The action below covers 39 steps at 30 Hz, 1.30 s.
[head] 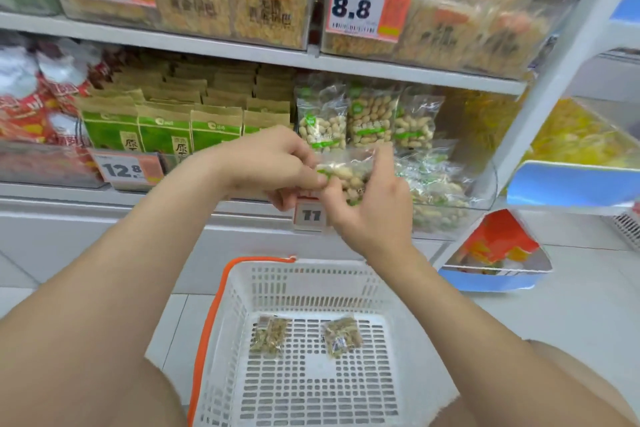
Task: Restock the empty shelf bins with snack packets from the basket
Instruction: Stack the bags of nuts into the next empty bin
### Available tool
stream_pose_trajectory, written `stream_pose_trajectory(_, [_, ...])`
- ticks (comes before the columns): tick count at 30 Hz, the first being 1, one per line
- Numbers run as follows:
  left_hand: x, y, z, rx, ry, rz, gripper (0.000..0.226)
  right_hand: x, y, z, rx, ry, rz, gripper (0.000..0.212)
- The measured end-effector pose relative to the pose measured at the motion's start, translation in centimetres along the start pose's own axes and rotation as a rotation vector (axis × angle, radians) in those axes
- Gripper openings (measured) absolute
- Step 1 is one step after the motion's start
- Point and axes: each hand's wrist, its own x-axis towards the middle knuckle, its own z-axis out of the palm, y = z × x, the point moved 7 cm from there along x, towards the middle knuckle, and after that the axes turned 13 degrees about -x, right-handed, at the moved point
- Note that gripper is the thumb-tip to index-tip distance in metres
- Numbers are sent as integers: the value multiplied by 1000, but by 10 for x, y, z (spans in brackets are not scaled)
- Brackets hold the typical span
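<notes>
Both forearms reach up and forward, and the hands meet in front of the clear bin (481,184). The left hand (277,163), knuckles up, pinches the left edge of a peanut packet (348,174) with curled fingers. The right hand (372,206) grips the packet's right side, fingers curled round it. Two small packets (270,338) lie flat in the white basket (311,269) below.

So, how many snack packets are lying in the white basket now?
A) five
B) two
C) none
B: the left packet and the right packet lie apart on the bottom of the basket, and nothing else is in it.
</notes>
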Motion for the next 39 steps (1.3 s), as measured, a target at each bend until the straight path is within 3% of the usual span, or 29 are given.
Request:
stream_pose_trajectory(4, [16,19,-4,-260,312,139,22,55,6,-7,74,-55,194,36])
stream_pose_trajectory(10, [34,26,2,-203,471,216,21,83,24,9,224,-219,253,17])
stream_pose_trajectory(14, [43,28,-3,-113,570,277,16,88,44,18,296,-336,253,41])
stream_pose_trajectory(16, [48,30,-5,-105,590,305,16,94,55,15,293,-292,274,49])
stream_pose_trajectory(19, [53,34,-6,62,632,323,29,102,73,5,202,-98,271,40])
stream_pose_trajectory(23, [64,23,10,501,543,244,43,104,84,12,22,-74,228,35])
stream_pose_trajectory(25, [68,21,18,627,481,251,36,107,85,14,-77,-52,210,37])
stream_pose_trajectory(28, [68,22,28,725,394,265,29,113,83,16,-191,-72,215,37])
stream_pose_trajectory(33, [69,12,41,937,285,231,44,115,85,11,-308,-115,271,38])
stream_pose_trajectory(39, [69,11,43,955,271,223,45,114,82,21,-370,-217,242,29])
